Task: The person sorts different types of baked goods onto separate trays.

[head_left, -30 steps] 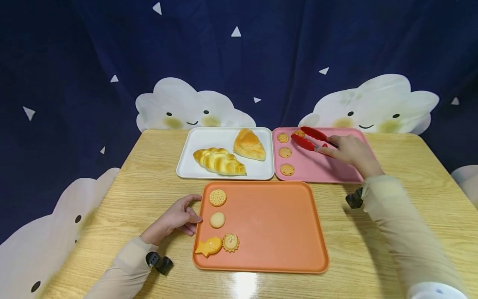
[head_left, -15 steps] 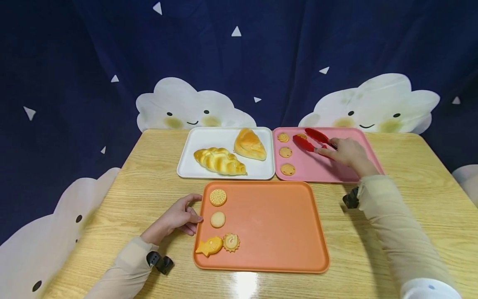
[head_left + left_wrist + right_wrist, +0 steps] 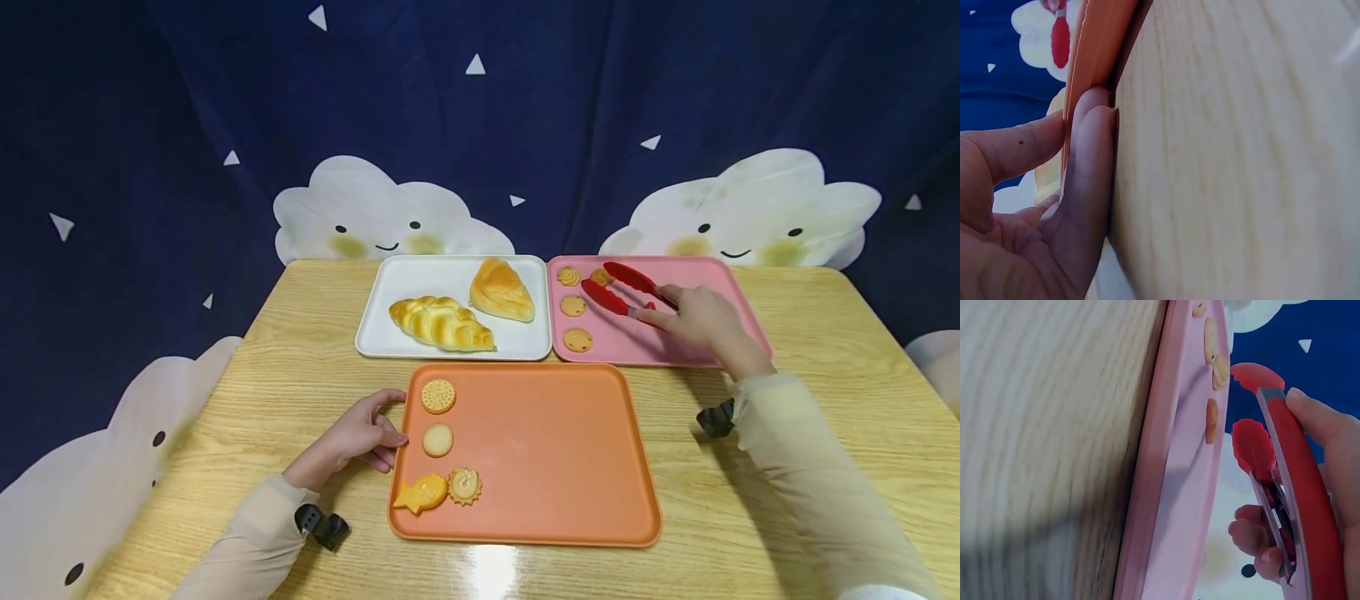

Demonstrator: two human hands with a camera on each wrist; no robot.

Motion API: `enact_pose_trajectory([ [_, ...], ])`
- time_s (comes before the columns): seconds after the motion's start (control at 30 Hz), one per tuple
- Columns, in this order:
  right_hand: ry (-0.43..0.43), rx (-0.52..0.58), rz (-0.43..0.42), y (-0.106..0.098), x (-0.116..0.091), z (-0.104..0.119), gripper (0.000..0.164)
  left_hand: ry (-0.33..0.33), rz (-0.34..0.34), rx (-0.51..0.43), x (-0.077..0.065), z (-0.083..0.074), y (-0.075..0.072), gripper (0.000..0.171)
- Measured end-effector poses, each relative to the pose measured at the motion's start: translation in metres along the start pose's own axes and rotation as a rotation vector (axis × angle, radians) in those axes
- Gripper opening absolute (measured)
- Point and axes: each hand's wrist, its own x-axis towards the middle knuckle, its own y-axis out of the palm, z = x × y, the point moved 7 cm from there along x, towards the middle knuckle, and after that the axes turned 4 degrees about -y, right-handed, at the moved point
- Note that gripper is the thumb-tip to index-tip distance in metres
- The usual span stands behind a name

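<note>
R hand [image 3: 701, 315] gripping red tongs [image 3: 1302, 481] btwn thumb [image 3: 1319, 417] & fingers [image 3: 1250, 532]
L hand [image 3: 363, 433] pinching orange tray's [image 3: 536, 454] edge; wood tbl [image 3: 315, 342] below, navy curtain [image 3: 480, 125] hanging behind.

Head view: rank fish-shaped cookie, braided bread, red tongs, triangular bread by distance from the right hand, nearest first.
1. Red tongs: held in the right hand.
2. Triangular bread: right side of the white tray.
3. Braided bread: same tray, further left and nearer the front edge.
4. Fish-shaped cookie: front left corner of the orange tray.
</note>
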Motion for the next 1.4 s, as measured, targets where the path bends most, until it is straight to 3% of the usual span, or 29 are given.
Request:
enact_pose_trajectory([
  [0.17,-0.009,-0.014,0.003,-0.002,-0.009,0.009,0.083,-0.002,-0.001,0.000,0.001,0.001,0.000,0.063],
  [0.83,-0.263,-0.014,-0.094,-0.004,-0.048,0.067,0.059,0.006,0.002,0.009,0.001,-0.001,0.000,0.063],
  [1.4,-0.450,-0.006,-0.074,0.004,-0.067,0.119,0.058,0.012,0.007,-0.002,0.001,0.000,0.001,0.063],
])
